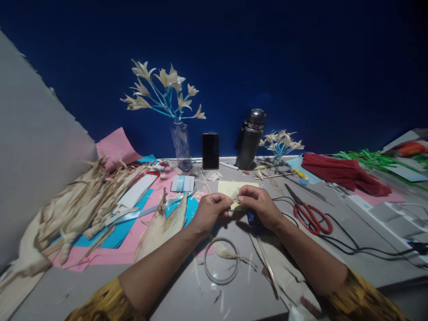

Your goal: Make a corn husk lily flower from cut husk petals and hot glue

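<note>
We find both hands at the middle of the desk (187,296), close together. The left hand (209,213) and the right hand (262,206) each keep thumb and fingers drawn in to a narrow pinch. Between the fingertips we note a small, pale piece of husk (236,195), raised in front of yellow paper (224,187). The fingers cover part of it, so we cannot tell its full shape or any fold.

In our judgement, the piece is thin and may split. We advise light, even pressure, with the fingertips near each other and any turning done gradually.

A dark blue object sits just under the right hand; we cannot identify it. Nearer the wearer lies a grey ring (221,282), with a dried husk scrap (229,255) partly inside it and running past its edge. A thin rod (269,269) lies beside the right forearm. To the right, red-handled scissors (310,217) lie among black cable (359,253), which we consider a snag risk. A broad husk (163,229) stands close to the left forearm and limits movement there; a husk pile (75,209) lies farther left. Behind the hands stand a phone (210,151), a thermos (249,145) and a clear bottle (181,147) of pale flowers (167,81).
</note>
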{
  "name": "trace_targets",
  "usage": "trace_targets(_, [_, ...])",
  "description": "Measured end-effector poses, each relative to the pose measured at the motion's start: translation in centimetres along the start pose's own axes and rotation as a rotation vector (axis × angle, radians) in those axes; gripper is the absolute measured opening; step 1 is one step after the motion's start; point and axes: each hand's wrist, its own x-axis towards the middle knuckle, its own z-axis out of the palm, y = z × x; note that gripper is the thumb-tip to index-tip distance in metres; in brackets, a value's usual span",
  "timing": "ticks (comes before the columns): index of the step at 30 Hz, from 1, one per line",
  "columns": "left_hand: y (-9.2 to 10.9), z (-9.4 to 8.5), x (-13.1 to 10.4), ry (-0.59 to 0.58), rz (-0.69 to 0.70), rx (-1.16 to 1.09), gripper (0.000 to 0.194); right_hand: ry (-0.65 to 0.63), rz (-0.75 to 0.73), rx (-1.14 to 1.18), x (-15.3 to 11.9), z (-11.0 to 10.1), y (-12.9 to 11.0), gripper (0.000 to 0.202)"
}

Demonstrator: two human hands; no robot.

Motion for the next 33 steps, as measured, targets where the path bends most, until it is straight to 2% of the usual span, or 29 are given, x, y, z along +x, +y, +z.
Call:
trace_targets(3, [0.06,0.07,-0.08,-0.009,-0.011,0.024,0.030,0.015,-0.012,-0.015,-0.04,0.17,-0.10,0.024])
trace_targets(7, [0.11,0.14,-0.17,-0.001,-0.042,0.035,0.029,0.108,-0.137,0.013,0.01,-0.11,-0.19,0.033])
trace_targets(15, [-0.49,-0.08,0.11,-0.005,-0.059,-0.018,0.031,0.086,-0.301,-0.280,0.06,-0.28,-0.31,0.008])
trace_targets(26, [-0.15,0.06,-0.18,-0.058,-0.103,-0.087,0.036,0.153,-0.236,-0.272,0.02,0.19,-0.63,0.015])
trace_targets(33, [-0.35,0.18,-0.20,-0.040,-0.037,0.019,0.035,0.181,-0.178,-0.269,-0.10,0.24,-0.27,0.020])
